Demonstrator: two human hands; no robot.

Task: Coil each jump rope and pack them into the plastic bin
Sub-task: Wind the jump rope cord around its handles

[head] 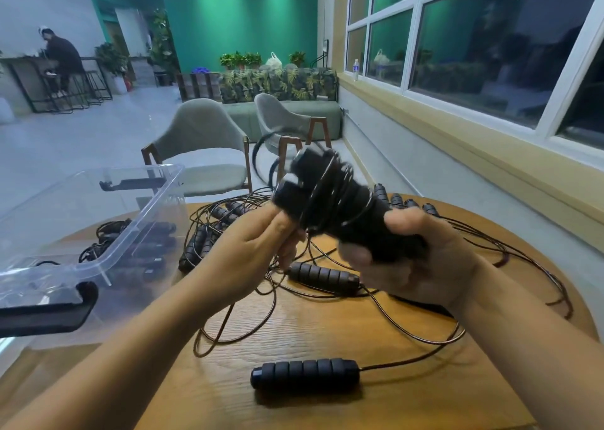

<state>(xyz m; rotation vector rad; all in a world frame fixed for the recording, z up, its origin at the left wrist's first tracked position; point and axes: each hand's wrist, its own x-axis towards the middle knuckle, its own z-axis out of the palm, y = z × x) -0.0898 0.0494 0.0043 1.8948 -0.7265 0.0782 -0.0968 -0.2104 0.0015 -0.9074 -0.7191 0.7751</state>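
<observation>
Above the round wooden table [327, 331] I hold a pair of black jump-rope handles [330, 197] side by side, with thin cord wound around them. My right hand [411, 253] grips their lower ends. My left hand [261, 243] pinches the cord beside the handles; a loose loop blurs above. A clear plastic bin [108, 233] stands at the left with several coiled ropes inside. Several uncoiled ropes lie tangled on the table, with one handle [305, 372] near me and another [323, 277] under my hands.
The bin's black latch [42, 312] juts out at the near left. Two grey chairs [202, 148] stand beyond the table, then a green sofa. A window wall runs along the right. A person sits at a bar table far left.
</observation>
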